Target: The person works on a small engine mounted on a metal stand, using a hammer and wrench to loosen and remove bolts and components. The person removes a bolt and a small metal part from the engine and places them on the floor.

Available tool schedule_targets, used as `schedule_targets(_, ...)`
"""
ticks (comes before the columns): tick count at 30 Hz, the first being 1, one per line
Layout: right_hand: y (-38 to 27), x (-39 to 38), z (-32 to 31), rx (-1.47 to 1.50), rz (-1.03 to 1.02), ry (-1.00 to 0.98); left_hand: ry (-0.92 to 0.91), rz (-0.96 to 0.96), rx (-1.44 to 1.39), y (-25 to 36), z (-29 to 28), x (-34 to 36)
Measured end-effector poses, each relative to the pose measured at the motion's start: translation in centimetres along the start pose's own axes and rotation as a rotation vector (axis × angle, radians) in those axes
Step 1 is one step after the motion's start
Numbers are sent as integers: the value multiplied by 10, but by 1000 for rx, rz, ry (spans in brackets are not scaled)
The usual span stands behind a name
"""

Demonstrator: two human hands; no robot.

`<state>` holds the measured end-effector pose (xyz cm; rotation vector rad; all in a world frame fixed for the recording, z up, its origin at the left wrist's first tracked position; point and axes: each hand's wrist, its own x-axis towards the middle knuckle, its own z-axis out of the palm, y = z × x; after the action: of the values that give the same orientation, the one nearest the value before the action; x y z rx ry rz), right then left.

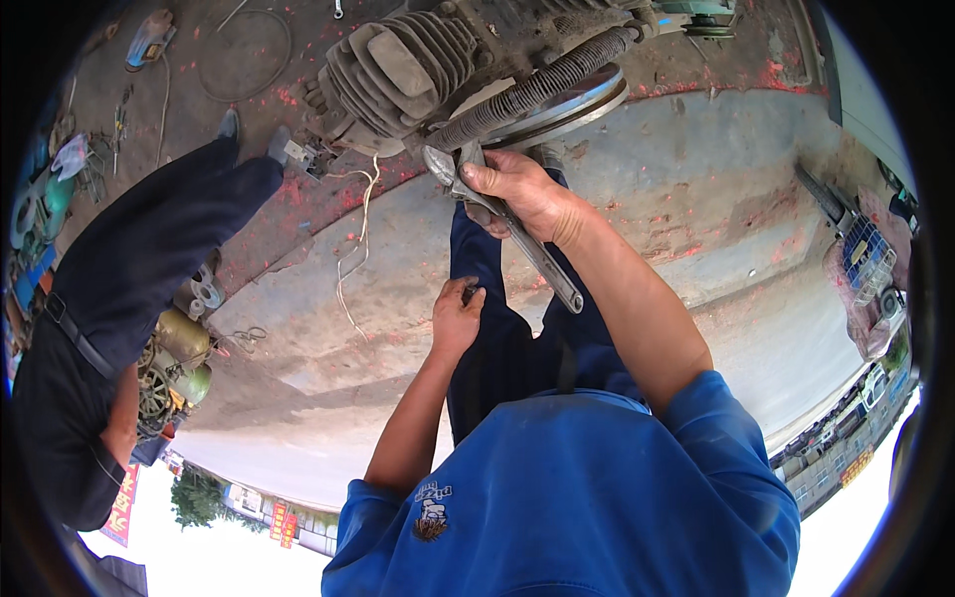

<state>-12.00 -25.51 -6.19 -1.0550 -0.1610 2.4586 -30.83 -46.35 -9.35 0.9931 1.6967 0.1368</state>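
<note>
My right hand (522,194) grips a large adjustable wrench (552,269), whose head is at the lower end of a ridged, spring-like tube (517,92) on a dirty machine. The machine has a finned cylinder head (398,72) and a large round wheel (582,111) behind the tube. Whether the jaws are around a fitting I cannot tell. Lower down, in front of my dark trousers, my left hand (458,316) has its fingers curled round a small dark object too hidden to name.
A person in dark clothes (139,229) stands at the left, beside cylinders and clutter (179,343). A pale wire (368,204) hangs onto the stained ground. A wire basket with wheeled items (860,259) is at the right, and a loose cable loop (239,99) lies upper left.
</note>
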Motion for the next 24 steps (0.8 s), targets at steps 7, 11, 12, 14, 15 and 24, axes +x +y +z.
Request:
schedule_targets(7, -8, 7, 147, 912, -89, 559, 49, -48, -212, 6, -45, -9)
schedule_targets(11, -9, 13, 166, 968, -182, 621, 109, -228, -354, 4, -83, -34)
schedule_targets(12, -1, 6, 170, 904, -161, 645, 115, -196, -337, -8, -91, -39)
schedule_targets(14, 18, -18, 179, 745, -94, 651, 154, -225, -296, -31, -101, -42)
schedule_targets(15, 27, -28, 177, 658, -87, 625, 146, -235, -268, -46, -105, -40)
schedule_targets(24, 19, -45, 27, 151, -34, 184, 97, -328, -286, -77, -86, -26)
